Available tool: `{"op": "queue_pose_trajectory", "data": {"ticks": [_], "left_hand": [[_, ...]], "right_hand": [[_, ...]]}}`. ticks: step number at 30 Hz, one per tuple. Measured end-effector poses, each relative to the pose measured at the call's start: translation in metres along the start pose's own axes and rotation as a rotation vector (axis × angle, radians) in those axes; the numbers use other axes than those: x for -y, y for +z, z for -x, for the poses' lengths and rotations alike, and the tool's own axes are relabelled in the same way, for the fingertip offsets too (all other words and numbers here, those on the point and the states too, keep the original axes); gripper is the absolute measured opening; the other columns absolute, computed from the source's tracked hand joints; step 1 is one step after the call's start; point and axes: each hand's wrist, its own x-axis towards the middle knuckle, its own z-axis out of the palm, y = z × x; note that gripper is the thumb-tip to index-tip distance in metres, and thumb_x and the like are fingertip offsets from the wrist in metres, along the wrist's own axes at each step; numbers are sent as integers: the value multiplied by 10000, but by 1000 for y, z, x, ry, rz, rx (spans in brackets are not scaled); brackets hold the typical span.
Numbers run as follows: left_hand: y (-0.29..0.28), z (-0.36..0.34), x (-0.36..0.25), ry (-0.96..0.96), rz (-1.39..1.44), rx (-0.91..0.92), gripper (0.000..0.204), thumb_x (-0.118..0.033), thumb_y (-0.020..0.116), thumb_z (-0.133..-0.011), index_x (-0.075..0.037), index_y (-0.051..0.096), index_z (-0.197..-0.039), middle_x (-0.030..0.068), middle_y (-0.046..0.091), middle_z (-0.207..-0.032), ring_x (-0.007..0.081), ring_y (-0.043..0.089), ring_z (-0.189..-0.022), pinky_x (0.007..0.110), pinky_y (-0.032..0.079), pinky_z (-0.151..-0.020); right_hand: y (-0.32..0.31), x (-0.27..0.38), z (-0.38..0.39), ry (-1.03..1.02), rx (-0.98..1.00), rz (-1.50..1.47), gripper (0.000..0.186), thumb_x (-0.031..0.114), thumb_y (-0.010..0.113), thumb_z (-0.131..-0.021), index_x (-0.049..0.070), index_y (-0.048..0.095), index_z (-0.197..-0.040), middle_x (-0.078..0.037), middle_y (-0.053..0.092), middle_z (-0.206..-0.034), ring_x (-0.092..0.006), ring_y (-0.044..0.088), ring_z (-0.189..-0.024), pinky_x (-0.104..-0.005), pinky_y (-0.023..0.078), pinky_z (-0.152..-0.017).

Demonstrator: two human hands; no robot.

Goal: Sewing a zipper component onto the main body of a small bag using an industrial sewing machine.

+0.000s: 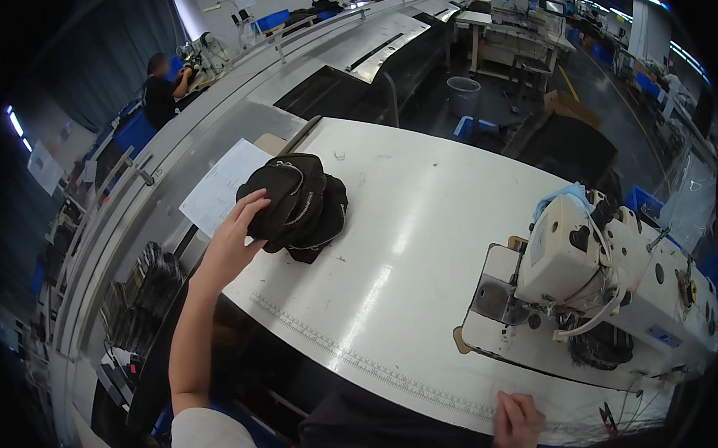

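Observation:
A stack of black fabric pouches [306,202] with silvery zips sits at the left end of the white sewing table [390,191]. My left hand [235,237] reaches to the stack's left side, its thumb and fingers gripping the top pouch. Well apart from it, my right hand [518,421] rests at the table's near edge with its fingers curled in. No object shows in the right hand. To its upper right stands a white sewing machine [564,247] with a metal plate [494,298] beneath its head. Small red-handled snips [608,418] lie right of that hand.
Printed paper [227,186] lies beyond the pouches. A ruler strip [365,364] runs along the near edge. Bundled dark pieces [142,293] are stacked at left, beside a long metal rail [248,77]. A co-worker [161,92] sits far left. A grey bin [463,95] stands behind.

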Motion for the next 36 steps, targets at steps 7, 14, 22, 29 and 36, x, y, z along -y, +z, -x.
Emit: {"op": "queue_pose_trajectory", "data": {"ticks": [7,14,22,29,36], "left_hand": [[-14,-25,-36,131,-52,-757,338,130,516,-737,2,543,-1048,136,633,-994,283,619,-817,309,486,-735],[84,58,-165,1079,-138,-176,205,-142,608,-776,-17,604,-939,170,616,-971,251,602,-880,331,493,-773],[144,103,-175,134,1234,76,669,-378,757,-713,-67,516,-1254,127,303,-1406,193,301,-1298,368,255,-1055],[124,110,-165,-491,1442,798,432,-104,684,-812,13,507,-1187,68,606,-1058,116,575,-970,256,468,-826],[107,90,-162,-437,1528,1040,348,-177,601,-884,30,525,-1154,35,616,-1000,79,566,-901,216,462,-798]], "right_hand": [[-18,37,-37,39,-59,-234,325,65,600,-715,64,616,-1040,-166,623,-898,-288,610,-807,-387,494,-708],[15,76,-97,685,219,-2111,299,172,516,-915,-7,531,-1154,-117,587,-1084,-181,589,-929,-325,469,-841],[-3,44,-67,735,18,-1825,306,12,586,-851,0,525,-1151,-77,610,-1088,-155,589,-970,-299,478,-860],[-2,47,-66,760,-110,-1936,403,-44,594,-805,-2,493,-1193,-119,587,-1128,-203,581,-1014,-357,469,-903],[-6,42,-63,480,175,-1665,435,-3,620,-828,3,447,-1228,-61,538,-1148,-118,514,-1035,-268,422,-905]]}}
